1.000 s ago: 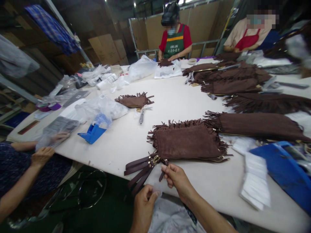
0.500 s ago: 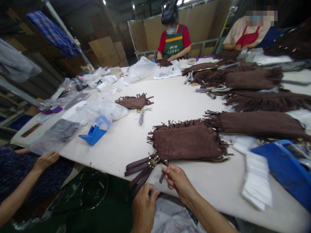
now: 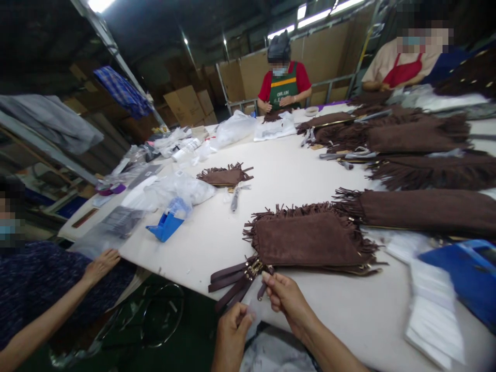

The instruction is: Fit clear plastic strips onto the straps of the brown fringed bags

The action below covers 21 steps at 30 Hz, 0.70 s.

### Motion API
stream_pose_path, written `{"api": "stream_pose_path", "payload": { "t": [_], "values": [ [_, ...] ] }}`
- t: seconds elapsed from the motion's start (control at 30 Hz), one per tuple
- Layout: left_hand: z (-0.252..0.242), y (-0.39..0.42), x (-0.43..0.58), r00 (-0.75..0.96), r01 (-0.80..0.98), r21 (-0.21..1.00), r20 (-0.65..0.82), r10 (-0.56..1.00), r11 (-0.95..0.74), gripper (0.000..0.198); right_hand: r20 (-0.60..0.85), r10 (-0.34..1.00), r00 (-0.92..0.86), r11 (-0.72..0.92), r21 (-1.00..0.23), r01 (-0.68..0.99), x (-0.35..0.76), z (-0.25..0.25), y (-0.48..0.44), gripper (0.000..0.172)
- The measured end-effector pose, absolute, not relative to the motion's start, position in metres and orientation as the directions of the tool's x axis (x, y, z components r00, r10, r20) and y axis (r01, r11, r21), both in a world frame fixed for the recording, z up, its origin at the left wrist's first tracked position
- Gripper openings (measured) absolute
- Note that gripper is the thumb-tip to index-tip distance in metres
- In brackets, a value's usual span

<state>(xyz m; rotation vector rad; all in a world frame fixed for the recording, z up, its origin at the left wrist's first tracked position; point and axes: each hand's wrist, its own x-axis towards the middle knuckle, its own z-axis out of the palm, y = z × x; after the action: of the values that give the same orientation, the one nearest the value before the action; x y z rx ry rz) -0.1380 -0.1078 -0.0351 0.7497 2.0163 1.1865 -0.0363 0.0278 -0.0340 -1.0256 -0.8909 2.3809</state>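
Note:
A brown suede pouch (image 3: 298, 240) with fringed edges lies flat on the table in front of me, on top of at least one more. Brown wrist straps (image 3: 228, 281) with gold-coloured clasps (image 3: 253, 267) hang from its near left corner towards the table edge. My right hand (image 3: 289, 299) is closed, its thumb and fingers pinching a short brown strap (image 3: 262, 290) beside the clasps. Just to the left and nearer me, my left hand (image 3: 233, 328) pinches a small piece of translucent plastic (image 3: 253, 305); its exact shape is unclear.
More fringed pouches (image 3: 422, 209) are piled along the right. A blue bin (image 3: 465, 279) and white packets (image 3: 434, 310) lie at the near right. A blue tape dispenser (image 3: 166, 226), plastic bags and a small fringed pouch (image 3: 225, 175) are to the left. Co-workers sit around the table.
The view has tilted up and swung slightly left. My left hand has brought the plastic piece closer to the short strap, which my right hand still holds.

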Motion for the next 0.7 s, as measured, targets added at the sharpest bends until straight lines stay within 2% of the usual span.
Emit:
{"api": "stream_pose_path", "payload": {
  "t": [0.17, 0.43, 0.7],
  "values": [
    [-0.030, -0.105, -0.132, -0.614, 0.173, 0.891, -0.236, 0.753, 0.420, 0.023, -0.459, 0.572, -0.680, -0.712, -0.690, -0.134, -0.034, -0.035, 0.025, 0.047],
    [-0.032, -0.102, -0.127, -0.586, 0.103, 0.896, -0.296, 0.754, 0.431, 0.024, -0.457, 0.559, -0.692, -0.729, -0.669, -0.146, -0.031, -0.037, 0.027, 0.047],
    [-0.030, -0.102, -0.128, -0.586, 0.095, 0.903, -0.290, 0.757, 0.419, 0.025, -0.470, 0.559, -0.682, -0.726, -0.675, -0.130, -0.031, -0.033, 0.027, 0.048]
  ]
}}
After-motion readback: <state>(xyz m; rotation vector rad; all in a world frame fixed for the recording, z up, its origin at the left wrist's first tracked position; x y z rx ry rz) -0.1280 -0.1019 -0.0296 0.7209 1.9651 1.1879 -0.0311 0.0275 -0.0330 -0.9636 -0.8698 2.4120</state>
